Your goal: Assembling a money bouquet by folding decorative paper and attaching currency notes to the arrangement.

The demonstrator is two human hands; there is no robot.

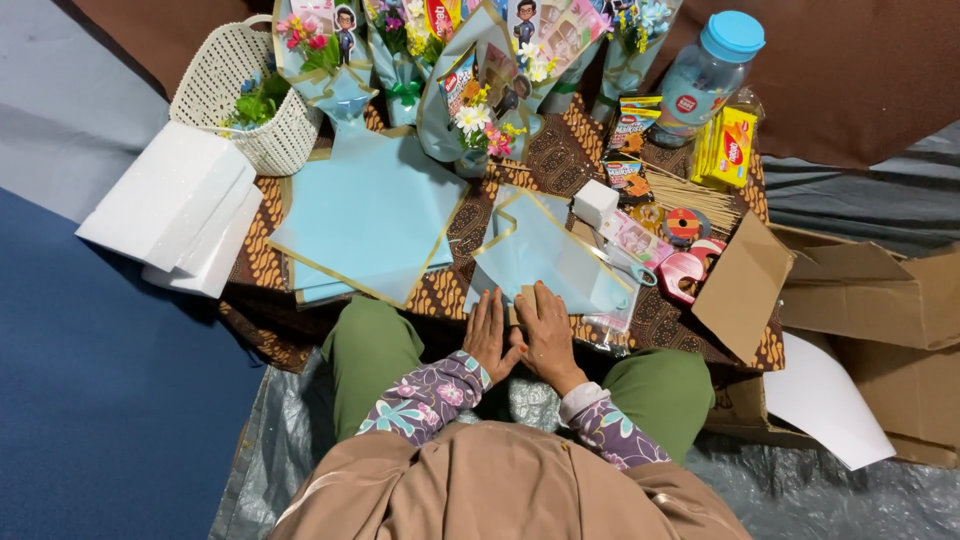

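On blue paper [545, 255], flat fingers [487, 312].

- Low worktop [560, 160] covered in brown batik cloth, sits on the floor [110, 400].
- On it: stack of pale blue wrapping sheets [375, 215] with gold edges, folded blue sheet [545, 255] near the front edge, small white box [595, 203], pink tape dispenser [682, 275], bamboo skewers [700, 195], snack packets [725, 148], plastic jar [705, 75] with blue lid, wrapped bouquets [480, 90] at the back.
- White woven basket [245, 95] at the left corner.
- On the floor: white foam blocks [175, 205] left, cardboard box [860, 290] right.
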